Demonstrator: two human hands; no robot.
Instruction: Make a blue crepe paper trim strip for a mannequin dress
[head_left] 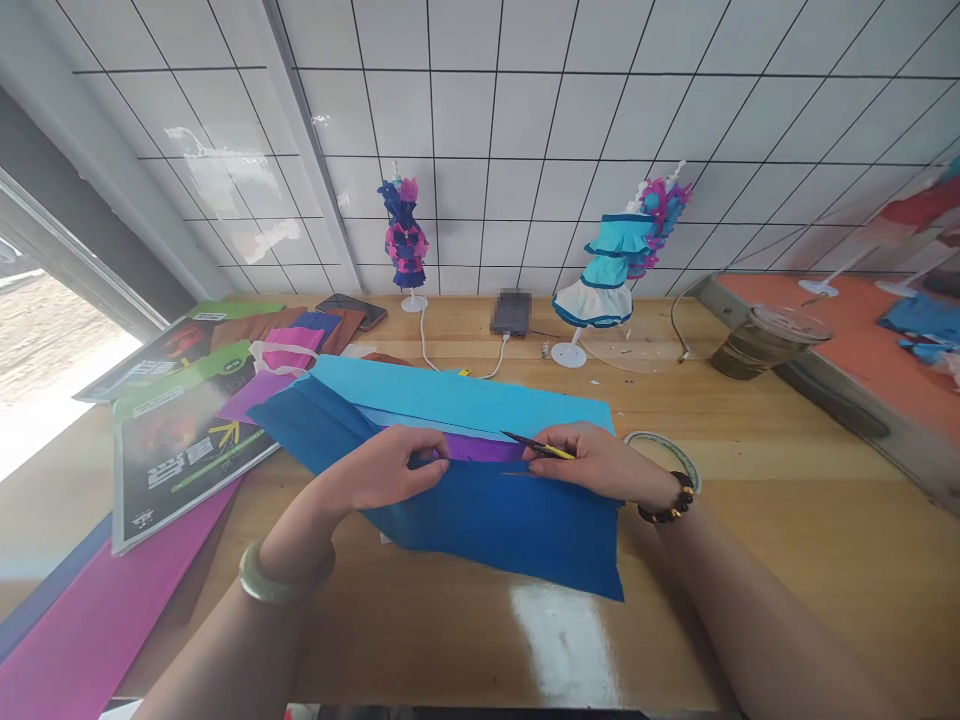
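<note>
A dark blue sheet (517,525), paper or thin fabric, hangs and lies across the middle of the table. Its upper edge is pinched in my left hand (397,465), whose thumb and fingers are closed. My right hand (581,458) is closed around small scissors (553,449) with yellow on the handle and dark blades pointing left, at the same edge. Part of the scissors is hidden by the fingers. Behind the dark blue sheet lies a light blue sheet (480,395). A purple strip (487,448) shows between the two, just beyond my hands.
Printed packets (202,450) and pink sheets (142,590) lie left. At the back stand two small dress forms with a navy-pink dress (406,240) and a turquoise-white dress (615,260). A tape roll (679,452) and a lidded cup (769,340) are right; a power bank (511,313) sits behind.
</note>
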